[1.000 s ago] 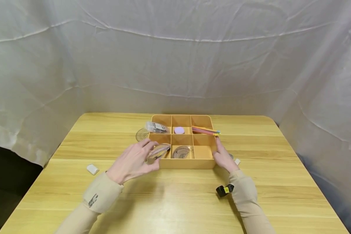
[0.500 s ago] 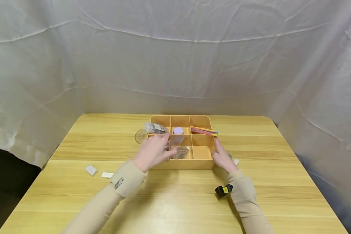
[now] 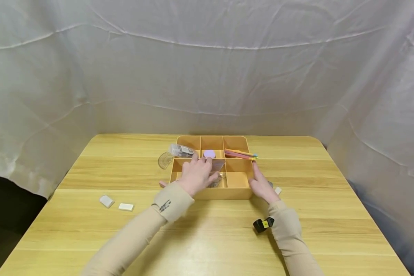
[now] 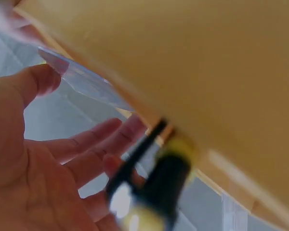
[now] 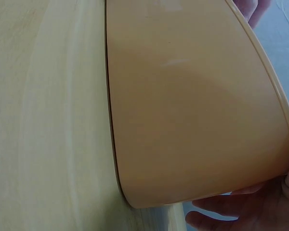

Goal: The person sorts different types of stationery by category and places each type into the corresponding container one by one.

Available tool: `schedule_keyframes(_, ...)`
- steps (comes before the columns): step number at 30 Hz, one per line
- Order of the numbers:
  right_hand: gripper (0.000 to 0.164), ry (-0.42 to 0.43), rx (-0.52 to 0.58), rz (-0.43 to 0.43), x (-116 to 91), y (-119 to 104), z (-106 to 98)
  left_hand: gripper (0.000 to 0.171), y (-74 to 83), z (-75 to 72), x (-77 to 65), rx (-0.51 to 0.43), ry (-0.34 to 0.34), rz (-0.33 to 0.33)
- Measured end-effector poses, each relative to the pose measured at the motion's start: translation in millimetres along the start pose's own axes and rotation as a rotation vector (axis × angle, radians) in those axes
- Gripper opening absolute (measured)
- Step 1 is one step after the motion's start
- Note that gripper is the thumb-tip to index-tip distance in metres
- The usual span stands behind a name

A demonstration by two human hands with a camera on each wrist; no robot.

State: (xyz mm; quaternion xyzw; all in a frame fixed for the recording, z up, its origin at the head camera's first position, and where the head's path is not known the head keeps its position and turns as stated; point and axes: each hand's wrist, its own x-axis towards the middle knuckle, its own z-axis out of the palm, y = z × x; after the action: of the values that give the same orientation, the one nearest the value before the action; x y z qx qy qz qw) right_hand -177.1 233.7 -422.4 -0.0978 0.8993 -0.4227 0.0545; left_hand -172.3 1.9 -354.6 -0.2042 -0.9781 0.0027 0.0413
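Only from left wrist: left hand (image 4: 48, 178), palm side, near box (image 4: 183, 62).

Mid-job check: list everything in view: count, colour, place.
table: one, yellow, centre
curtain: one, grey-white, behind and beside table
box: one, orange, on table
container: one, clear, box's back-left compartment, overhanging
round thing: one, lilac, back-middle compartment
sticks: several, orange and pink, back-right compartment
clear plastic: count unclear, front-middle compartment
protractor: one, clear, left of box
unclear thing: one, pinkish, left of box
blocks: three, white, two left and one right of box
dark thing: one, grey, right of box
gadget: one, black-and-yellow, right, nearer than box
sleeves: two, beige, on arms
left hand: one, bare, over box's front
right hand: one, bare, gripping box's right side
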Motion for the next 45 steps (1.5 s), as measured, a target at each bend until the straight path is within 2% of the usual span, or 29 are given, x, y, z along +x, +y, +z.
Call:
schedule_keyframes(3, 0.069, 0.001, -0.002, 0.001, 0.2, 0.6, 0.0, 0.060, 5.6, 5.2, 3.5, 0.058, -0.029, -0.035)
schedule_keyframes(7, 0.069, 0.003, -0.004, -0.003, 0.6, 0.7, 0.2, 0.060, 9.9, 12.0, 6.8, 0.101, -0.035, -0.061)
schedule_keyframes(16, 0.069, 0.008, -0.006, -0.013, 1.1, 0.4, 0.8, 0.058, 11.6, 19.4, 10.7, 0.122, 0.021, -0.062)
schedule_keyframes(21, 0.069, 0.011, -0.007, -0.021, 1.0, 0.1, 0.6, 0.060, 7.8, 15.1, 8.8, 0.105, 0.025, -0.065)
schedule_keyframes(23, 0.070, 0.012, -0.002, -0.028, 1.1, -0.4, 0.6, 0.059, -0.7, 7.8, 6.6, 0.031, 0.051, -0.073)
schedule_keyframes(25, 0.070, 0.014, 0.004, -0.028, 1.3, -0.4, 0.0, 0.054, -16.9, -1.7, 4.9, -0.108, 0.114, -0.077)
schedule_keyframes(28, 0.071, 0.008, 0.015, -0.024, 1.3, -0.7, -1.4, 0.044, -54.9, -12.9, 3.6, -0.420, 0.211, -0.093)
schedule_keyframes(31, 0.071, 0.008, 0.024, -0.016, 0.9, 0.1, -3.8, 0.038, -101.1, -11.8, 3.8, -0.710, 0.234, -0.134)
schedule_keyframes(34, 0.072, 0.017, 0.022, -0.021, -1.5, 1.8, -6.6, 0.037, -141.9, 1.7, 4.2, -0.847, 0.177, -0.208)
schedule_keyframes(37, 0.073, 0.026, 0.011, -0.030, -3.6, 4.1, -9.1, 0.043, -166.8, 16.8, 4.8, -0.843, 0.055, -0.267)
schedule_keyframes(41, 0.073, 0.041, 0.001, -0.024, -6.5, 6.3, -10.3, 0.054, -174.5, 31.5, 11.1, -0.771, -0.130, -0.295)
schedule_keyframes(43, 0.072, 0.039, 0.002, -0.018, -8.0, 6.7, -10.3, 0.059, -171.9, 36.7, 16.3, -0.734, -0.188, -0.298)
schedule_keyframes(45, 0.071, 0.034, 0.005, -0.010, -9.2, 6.4, -9.6, 0.062, -167.8, 40.8, 22.0, -0.707, -0.218, -0.308)
